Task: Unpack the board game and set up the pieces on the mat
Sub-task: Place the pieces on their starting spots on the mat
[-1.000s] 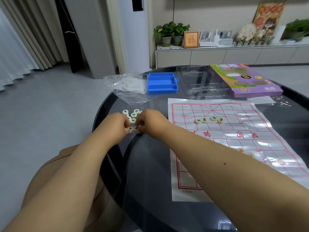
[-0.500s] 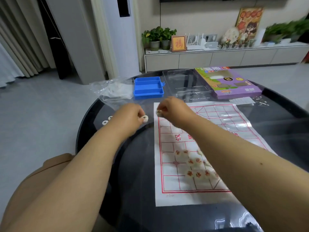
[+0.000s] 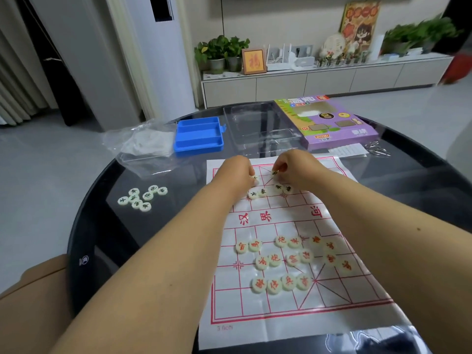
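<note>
A white mat with a red grid [image 3: 275,218] lies on the dark glass table [image 3: 107,233]. Both hands are over its far end. My left hand [image 3: 236,172] pinches a pale round piece with a dark character [image 3: 254,178] just above the mat. Between the fingertips of my right hand [image 3: 296,167] is another such piece [image 3: 274,172]. Several dark-marked pieces [image 3: 270,191] lie on the mat just below the hands. Red-marked pieces [image 3: 286,264] sit in loose rows on the near half. More dark-marked pieces [image 3: 141,198] are heaped on the table to the left.
A blue plastic case [image 3: 198,134] and a crumpled clear bag [image 3: 143,144] sit at the far left of the table. A clear tray [image 3: 258,129] and the purple game box [image 3: 329,121] stand behind the mat. A cabinet with plants is beyond.
Both hands have moved from the pile at the table's left over to the far end of the mat, each carrying a piece. The camera has tilted down and right.
</note>
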